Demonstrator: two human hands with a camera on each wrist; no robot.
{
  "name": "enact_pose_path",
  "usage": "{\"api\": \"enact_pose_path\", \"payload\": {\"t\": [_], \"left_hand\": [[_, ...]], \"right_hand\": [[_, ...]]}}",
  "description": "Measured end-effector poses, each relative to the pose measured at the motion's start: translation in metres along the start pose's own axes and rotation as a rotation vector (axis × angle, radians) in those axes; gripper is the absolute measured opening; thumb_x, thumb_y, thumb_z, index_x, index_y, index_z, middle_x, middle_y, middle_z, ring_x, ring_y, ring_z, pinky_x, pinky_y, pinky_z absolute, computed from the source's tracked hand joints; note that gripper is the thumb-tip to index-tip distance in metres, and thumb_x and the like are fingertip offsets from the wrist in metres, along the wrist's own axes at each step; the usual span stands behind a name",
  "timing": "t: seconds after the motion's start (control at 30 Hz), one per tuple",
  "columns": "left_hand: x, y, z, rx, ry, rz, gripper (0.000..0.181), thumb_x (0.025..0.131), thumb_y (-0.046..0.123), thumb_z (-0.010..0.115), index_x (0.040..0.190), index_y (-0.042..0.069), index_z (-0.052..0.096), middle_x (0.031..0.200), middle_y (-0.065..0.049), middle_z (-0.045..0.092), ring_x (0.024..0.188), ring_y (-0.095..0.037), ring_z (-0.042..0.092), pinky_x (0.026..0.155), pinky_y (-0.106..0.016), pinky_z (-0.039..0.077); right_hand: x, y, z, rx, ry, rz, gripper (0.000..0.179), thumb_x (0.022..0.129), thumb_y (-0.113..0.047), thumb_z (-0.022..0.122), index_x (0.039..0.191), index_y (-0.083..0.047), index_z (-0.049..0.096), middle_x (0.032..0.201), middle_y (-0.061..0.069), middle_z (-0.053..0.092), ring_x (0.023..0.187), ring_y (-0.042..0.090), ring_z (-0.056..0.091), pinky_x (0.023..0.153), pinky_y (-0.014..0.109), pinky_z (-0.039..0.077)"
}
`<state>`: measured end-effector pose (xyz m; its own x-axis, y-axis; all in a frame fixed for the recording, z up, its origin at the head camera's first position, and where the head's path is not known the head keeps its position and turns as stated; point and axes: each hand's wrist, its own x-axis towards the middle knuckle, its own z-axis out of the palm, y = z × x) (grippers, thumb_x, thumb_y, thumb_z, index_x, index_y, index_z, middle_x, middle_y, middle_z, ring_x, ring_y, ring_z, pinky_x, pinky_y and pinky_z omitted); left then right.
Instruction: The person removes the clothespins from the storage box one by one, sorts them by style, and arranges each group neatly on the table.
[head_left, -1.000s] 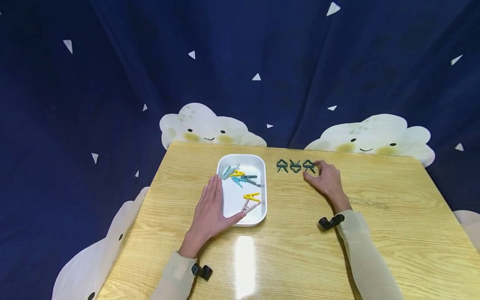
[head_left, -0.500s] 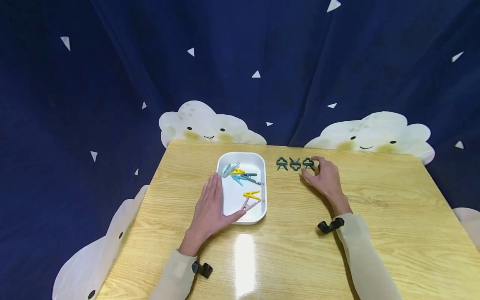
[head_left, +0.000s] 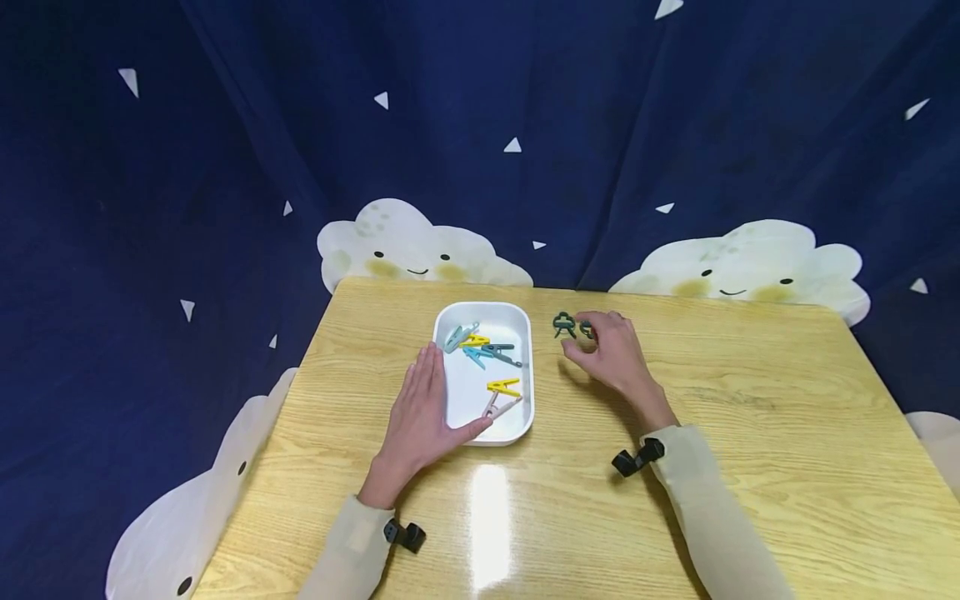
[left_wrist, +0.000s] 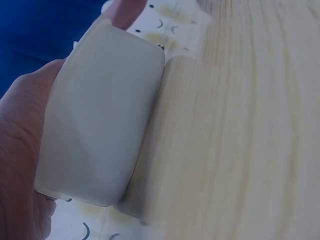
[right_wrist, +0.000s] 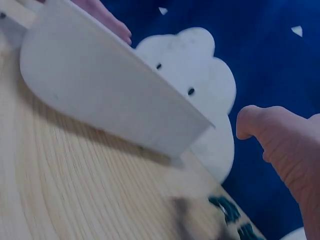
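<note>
My left hand [head_left: 420, 408] lies with straight fingers along the left wall of a white tray [head_left: 467, 392], its thumb across the near rim. My right hand [head_left: 611, 354] curves loosely, thumb and forefinger apart, around a dark green cloud-shaped clip [head_left: 587, 328]. Left of it, a matching dark green clip [head_left: 564, 325] lies on the table. Another such clip is hidden behind the right hand in the head view. Two dark green clips [right_wrist: 226, 208] show at the bottom of the right wrist view, below the thumb [right_wrist: 255, 122]. Nothing shows gripped there.
Inside the tray lie a pale teal clothespin [head_left: 456, 338], a blue clothespin [head_left: 477, 357], a dark grey-green clothespin [head_left: 501, 355], a yellow clothespin [head_left: 503, 387], another yellow one and a pale pink clothespin [head_left: 492, 407]. A dark blue curtain [head_left: 450, 150] hangs behind the wooden table [head_left: 750, 375].
My right hand has moved left from the rightmost green clip to the middle one, covering the rightmost. The left hand and tray stay in place.
</note>
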<state>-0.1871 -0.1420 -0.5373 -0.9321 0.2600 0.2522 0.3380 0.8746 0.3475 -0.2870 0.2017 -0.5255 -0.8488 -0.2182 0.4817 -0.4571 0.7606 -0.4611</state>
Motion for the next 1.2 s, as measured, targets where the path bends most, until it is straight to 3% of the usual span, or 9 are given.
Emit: {"api": "enact_pose_path", "payload": {"t": [0.43, 0.6, 0.67, 0.83, 0.97, 1.07, 1.2], "left_hand": [[0.001, -0.001, 0.0, 0.006, -0.017, -0.012, 0.135, 0.08, 0.091, 0.053, 0.165, -0.003, 0.008, 0.174, -0.021, 0.009, 0.162, -0.032, 0.008, 0.131, -0.046, 0.015], [0.001, -0.001, -0.001, 0.002, -0.033, -0.02, 0.136, 0.08, 0.093, 0.051, 0.166, -0.002, 0.006, 0.175, -0.019, 0.005, 0.162, -0.031, 0.005, 0.131, -0.045, 0.013], [0.001, -0.001, -0.001, 0.002, -0.038, -0.021, 0.135, 0.08, 0.093, 0.051, 0.166, -0.002, 0.005, 0.175, -0.019, 0.006, 0.162, -0.03, 0.005, 0.131, -0.044, 0.012], [0.001, 0.0, -0.001, -0.001, -0.036, -0.017, 0.135, 0.08, 0.092, 0.052, 0.166, -0.002, 0.006, 0.174, -0.02, 0.008, 0.162, -0.03, 0.005, 0.131, -0.044, 0.012], [0.001, 0.0, -0.001, -0.002, -0.028, -0.014, 0.135, 0.08, 0.092, 0.052, 0.166, -0.002, 0.006, 0.174, -0.02, 0.007, 0.162, -0.031, 0.006, 0.131, -0.044, 0.012], [0.001, 0.0, -0.001, 0.0, -0.032, -0.016, 0.136, 0.08, 0.093, 0.05, 0.166, -0.003, 0.006, 0.175, -0.018, 0.004, 0.162, -0.03, 0.005, 0.131, -0.043, 0.011], [0.001, -0.001, -0.001, 0.004, -0.038, -0.013, 0.136, 0.08, 0.093, 0.049, 0.165, -0.003, 0.005, 0.175, -0.017, 0.001, 0.162, -0.03, 0.004, 0.131, -0.042, 0.01]], "right_hand": [[0.028, -0.056, 0.021, 0.008, -0.105, -0.084, 0.05, 0.087, -0.041, 0.077, 0.123, -0.005, 0.072, 0.077, 0.008, 0.062, 0.08, 0.022, 0.05, 0.079, 0.041, 0.038], [0.033, -0.074, 0.037, 0.009, -0.187, -0.119, 0.051, 0.088, -0.041, 0.076, 0.124, -0.005, 0.072, 0.091, 0.011, 0.072, 0.085, 0.024, 0.053, 0.085, 0.043, 0.043], [0.036, -0.079, 0.043, 0.019, -0.221, -0.134, 0.052, 0.089, -0.041, 0.075, 0.125, -0.004, 0.072, 0.095, 0.012, 0.073, 0.086, 0.024, 0.053, 0.084, 0.043, 0.044], [0.047, -0.086, 0.055, 0.068, -0.289, -0.152, 0.05, 0.09, -0.036, 0.073, 0.127, -0.002, 0.07, 0.085, 0.013, 0.068, 0.083, 0.022, 0.049, 0.081, 0.04, 0.041], [0.059, -0.089, 0.065, 0.067, -0.344, -0.167, 0.05, 0.091, -0.032, 0.073, 0.129, -0.001, 0.069, 0.091, 0.014, 0.071, 0.085, 0.023, 0.05, 0.085, 0.041, 0.043], [0.066, -0.089, 0.073, 0.045, -0.399, -0.166, 0.05, 0.093, -0.029, 0.071, 0.133, 0.0, 0.067, 0.108, 0.015, 0.074, 0.096, 0.026, 0.057, 0.094, 0.044, 0.046], [0.07, -0.091, 0.083, 0.002, -0.461, -0.148, 0.049, 0.098, -0.025, 0.066, 0.141, -0.001, 0.063, 0.132, 0.015, 0.071, 0.125, 0.031, 0.06, 0.115, 0.047, 0.043]]}}
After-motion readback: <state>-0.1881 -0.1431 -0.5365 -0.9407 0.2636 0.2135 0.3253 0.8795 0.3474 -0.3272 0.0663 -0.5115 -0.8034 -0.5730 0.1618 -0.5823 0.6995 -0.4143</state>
